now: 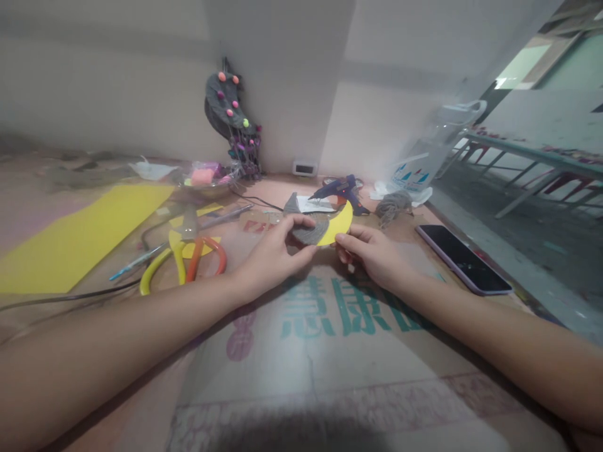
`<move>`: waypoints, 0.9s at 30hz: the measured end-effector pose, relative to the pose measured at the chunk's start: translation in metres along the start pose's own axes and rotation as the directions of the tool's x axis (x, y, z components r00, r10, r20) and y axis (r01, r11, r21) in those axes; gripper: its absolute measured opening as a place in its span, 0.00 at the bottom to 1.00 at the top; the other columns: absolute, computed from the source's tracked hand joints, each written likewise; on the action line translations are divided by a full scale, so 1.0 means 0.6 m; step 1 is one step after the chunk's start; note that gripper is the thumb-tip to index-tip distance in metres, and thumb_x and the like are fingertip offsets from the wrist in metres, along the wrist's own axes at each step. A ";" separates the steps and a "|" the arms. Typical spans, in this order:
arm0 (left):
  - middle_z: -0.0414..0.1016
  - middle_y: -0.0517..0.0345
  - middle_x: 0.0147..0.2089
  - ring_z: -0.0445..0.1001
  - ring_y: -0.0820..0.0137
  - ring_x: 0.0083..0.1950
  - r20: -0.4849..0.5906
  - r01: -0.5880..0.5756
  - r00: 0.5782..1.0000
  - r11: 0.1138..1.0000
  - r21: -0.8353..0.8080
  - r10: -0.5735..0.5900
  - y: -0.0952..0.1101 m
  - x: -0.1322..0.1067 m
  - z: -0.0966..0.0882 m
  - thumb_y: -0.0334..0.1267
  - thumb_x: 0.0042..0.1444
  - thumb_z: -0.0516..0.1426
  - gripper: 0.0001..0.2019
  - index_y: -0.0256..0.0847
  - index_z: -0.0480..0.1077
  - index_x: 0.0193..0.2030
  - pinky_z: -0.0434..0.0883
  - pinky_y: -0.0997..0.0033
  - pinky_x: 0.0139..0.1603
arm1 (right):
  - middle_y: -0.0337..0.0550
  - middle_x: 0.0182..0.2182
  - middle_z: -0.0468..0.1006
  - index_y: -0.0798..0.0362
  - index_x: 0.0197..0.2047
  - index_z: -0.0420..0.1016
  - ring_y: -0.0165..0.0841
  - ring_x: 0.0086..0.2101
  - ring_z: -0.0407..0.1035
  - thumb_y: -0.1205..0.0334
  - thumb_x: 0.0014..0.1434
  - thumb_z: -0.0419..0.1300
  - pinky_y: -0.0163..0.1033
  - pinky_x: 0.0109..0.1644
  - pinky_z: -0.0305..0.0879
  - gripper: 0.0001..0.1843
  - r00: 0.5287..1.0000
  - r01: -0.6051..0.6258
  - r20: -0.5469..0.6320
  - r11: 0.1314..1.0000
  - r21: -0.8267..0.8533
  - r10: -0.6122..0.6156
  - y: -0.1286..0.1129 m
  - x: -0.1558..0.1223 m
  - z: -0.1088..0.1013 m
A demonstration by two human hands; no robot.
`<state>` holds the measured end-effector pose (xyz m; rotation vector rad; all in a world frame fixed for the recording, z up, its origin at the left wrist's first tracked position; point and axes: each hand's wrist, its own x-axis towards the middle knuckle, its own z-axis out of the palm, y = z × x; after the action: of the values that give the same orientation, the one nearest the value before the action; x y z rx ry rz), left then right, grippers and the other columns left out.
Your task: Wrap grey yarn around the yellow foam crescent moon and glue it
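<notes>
My left hand (277,251) and my right hand (372,251) together hold a yellow crescent-shaped card (338,225), its left part wrapped in grey yarn (308,233). The left thumb and fingers pinch the grey-wrapped end. The right fingers pinch the lower edge of the yellow end. The piece is just above a flattened cardboard sheet (320,339) with green print.
Yellow- and orange-handled scissors (183,257) lie to the left, by yellow card scraps and a large yellow sheet (75,238). A blue glue gun (342,188), a ball of grey yarn (393,204) and a phone (464,258) lie right. A grey pompom ornament (230,113) leans on the wall.
</notes>
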<state>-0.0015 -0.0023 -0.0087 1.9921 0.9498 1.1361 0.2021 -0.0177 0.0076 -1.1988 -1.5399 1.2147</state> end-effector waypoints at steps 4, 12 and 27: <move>0.72 0.54 0.49 0.73 0.69 0.41 0.013 0.024 1.000 1.000 -0.017 -0.024 -0.001 -0.001 -0.001 0.38 0.56 0.57 0.16 0.42 0.65 0.52 0.72 0.66 0.44 | 0.33 0.18 0.67 0.53 0.28 0.69 0.23 0.17 0.55 0.50 0.55 0.61 0.31 0.19 0.49 0.15 1.000 0.006 -0.002 1.000 -0.014 -0.006 -0.002 0.000 0.001; 0.73 0.56 0.46 0.73 0.69 0.39 -0.003 0.029 1.000 0.999 -0.019 -0.029 0.004 -0.004 -0.001 0.35 0.56 0.56 0.15 0.42 0.65 0.51 0.71 0.66 0.44 | 0.32 0.17 0.67 0.53 0.28 0.69 0.23 0.16 0.55 0.50 0.55 0.61 0.31 0.18 0.49 0.15 1.000 -0.007 -0.022 0.999 -0.036 0.006 -0.006 -0.002 0.003; 0.64 0.48 0.62 0.68 0.64 0.58 -0.063 0.033 0.996 0.944 -0.330 -0.057 -0.004 0.009 0.004 0.37 0.59 0.55 0.27 0.43 0.52 0.64 0.67 0.62 0.57 | 0.32 0.17 0.65 0.53 0.25 0.65 0.24 0.17 0.57 0.53 0.59 0.57 0.32 0.20 0.52 0.16 0.983 0.137 -0.079 0.946 -0.292 -0.167 -0.012 -0.008 0.008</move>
<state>0.0022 0.0031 -0.0092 1.6629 0.7782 1.2575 0.1973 -0.0238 0.0132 -1.2770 -1.7369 0.8359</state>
